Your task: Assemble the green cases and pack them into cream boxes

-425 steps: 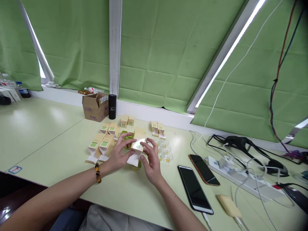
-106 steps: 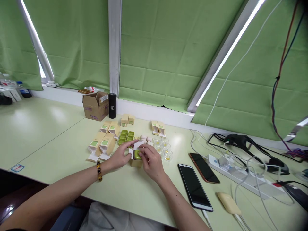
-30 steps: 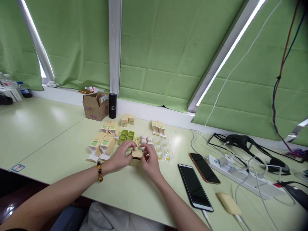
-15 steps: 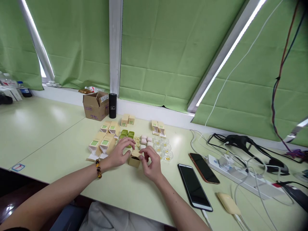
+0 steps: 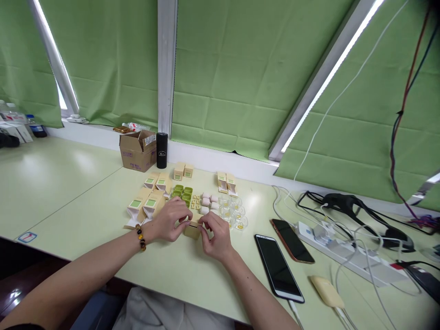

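Observation:
A small tan cardboard box (image 5: 192, 232) stands upright between my hands near the table's front. My left hand (image 5: 173, 219) pinches the left side of its top flap, fingers closed. At the right edge of the same flap, my right hand (image 5: 216, 233) pinches with thumb and fingers. A dark slit shows under the flap. Just beyond lie green square cups (image 5: 187, 197), small yellowish pieces (image 5: 195, 201), whitish-pink cylinders (image 5: 205, 201) and clear cups (image 5: 237, 213) in rows. Left of my left hand lie opened tan boxes (image 5: 153, 203) with green labels.
Two small boxes (image 5: 178, 171) and two opened ones (image 5: 227, 182) stand farther back. A carton (image 5: 137, 153) and black tumbler (image 5: 162, 151) are by the wall. To the right lie two phones (image 5: 279, 268), a power strip (image 5: 350, 252), tangled cables and a yellow device (image 5: 326, 291).
Both hands have closed in on the box top, and the left fingers now reach its left edge. The flap has come down lower over the box.

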Demonstrator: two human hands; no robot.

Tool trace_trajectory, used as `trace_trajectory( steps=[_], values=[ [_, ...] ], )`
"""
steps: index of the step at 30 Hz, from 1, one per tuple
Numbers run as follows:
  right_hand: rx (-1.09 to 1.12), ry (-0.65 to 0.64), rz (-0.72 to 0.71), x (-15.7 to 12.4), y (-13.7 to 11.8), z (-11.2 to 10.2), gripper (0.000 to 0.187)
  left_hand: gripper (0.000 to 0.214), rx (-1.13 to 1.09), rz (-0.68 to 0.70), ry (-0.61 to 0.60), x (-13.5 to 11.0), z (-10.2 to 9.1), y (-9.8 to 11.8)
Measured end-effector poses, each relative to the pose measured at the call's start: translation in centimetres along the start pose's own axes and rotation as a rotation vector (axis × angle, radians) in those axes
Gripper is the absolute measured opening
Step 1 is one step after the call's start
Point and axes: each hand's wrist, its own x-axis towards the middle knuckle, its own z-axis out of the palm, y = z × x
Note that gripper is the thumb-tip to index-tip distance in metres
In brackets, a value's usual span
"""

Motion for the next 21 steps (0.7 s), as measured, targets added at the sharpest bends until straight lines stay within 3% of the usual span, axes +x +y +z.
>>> trace_trajectory(
  steps=[7, 21],
  values=[
    [-0.025, 0.064, -0.082, 0.1, 0.13, 0.23, 0.01, 0.007, 0.007, 0.085, 0.094, -0.01, 0.48, -0.01],
    [-0.009, 0.066, -0.128, 0.15, -0.03, 0.01, 0.01, 0.007, 0.01, 0.118, 0.098, -0.25, 0.66, -0.11]
  ],
)
